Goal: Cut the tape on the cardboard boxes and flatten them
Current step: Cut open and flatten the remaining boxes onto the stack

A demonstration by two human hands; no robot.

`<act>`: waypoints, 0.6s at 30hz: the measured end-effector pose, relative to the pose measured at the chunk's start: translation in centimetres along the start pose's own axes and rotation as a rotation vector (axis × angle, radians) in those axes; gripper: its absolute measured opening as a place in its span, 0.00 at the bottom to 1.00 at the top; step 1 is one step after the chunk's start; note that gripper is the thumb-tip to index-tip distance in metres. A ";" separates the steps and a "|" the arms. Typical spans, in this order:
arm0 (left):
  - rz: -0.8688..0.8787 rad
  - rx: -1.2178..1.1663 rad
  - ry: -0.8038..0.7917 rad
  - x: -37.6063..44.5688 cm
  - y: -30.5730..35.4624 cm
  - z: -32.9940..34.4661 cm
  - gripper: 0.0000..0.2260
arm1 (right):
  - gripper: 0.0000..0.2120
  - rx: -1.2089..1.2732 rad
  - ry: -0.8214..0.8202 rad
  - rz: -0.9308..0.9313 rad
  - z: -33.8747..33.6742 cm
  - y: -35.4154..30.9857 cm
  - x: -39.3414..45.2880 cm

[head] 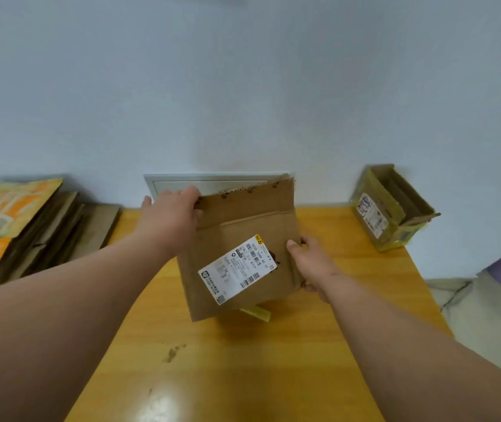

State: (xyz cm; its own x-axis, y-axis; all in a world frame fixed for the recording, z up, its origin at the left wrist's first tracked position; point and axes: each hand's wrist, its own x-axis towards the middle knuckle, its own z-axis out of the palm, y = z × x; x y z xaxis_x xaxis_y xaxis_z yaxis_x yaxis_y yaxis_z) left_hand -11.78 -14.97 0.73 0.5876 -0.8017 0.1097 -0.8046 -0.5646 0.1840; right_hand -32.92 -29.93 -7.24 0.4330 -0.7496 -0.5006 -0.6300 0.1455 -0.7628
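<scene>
Flattened cardboard box (237, 254) with a shipping label (237, 268) is held above the tabletop (212, 360) centre. Left hand (171, 213) grips its 10 o'clock corner; right hand (310, 264) clamps its 3 o'clock edge. An untouched taped box (392, 208) sits at 2 o'clock.

Brown box (243, 226), yellow table (243, 360)
</scene>
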 end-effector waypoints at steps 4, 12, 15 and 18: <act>-0.086 -0.056 -0.021 -2.4 -5.6 -0.5 0.01 | 0.24 -0.081 -0.077 0.068 5.4 -0.6 -1.9; -0.222 0.069 -0.188 -5.1 -9.3 2.4 0.40 | 0.21 -0.125 -0.164 0.119 11.7 -0.3 -2.6; -0.182 0.078 -0.440 -7.0 -9.1 4.9 0.50 | 0.20 -0.212 -0.191 0.055 13.3 -0.6 -1.6; -0.091 0.128 -0.672 -8.6 -9.3 7.7 0.51 | 0.18 -0.406 -0.200 -0.050 13.5 -0.5 -0.6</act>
State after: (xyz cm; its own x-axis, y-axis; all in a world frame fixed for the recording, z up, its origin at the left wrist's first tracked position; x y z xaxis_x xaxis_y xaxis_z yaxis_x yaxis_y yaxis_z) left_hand -9.96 -4.33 -9.41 0.5055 -0.6748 -0.5377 -0.7829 -0.6207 0.0429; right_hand -24.15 -20.83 -12.09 0.5598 -0.6043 -0.5669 -0.7898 -0.1822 -0.5857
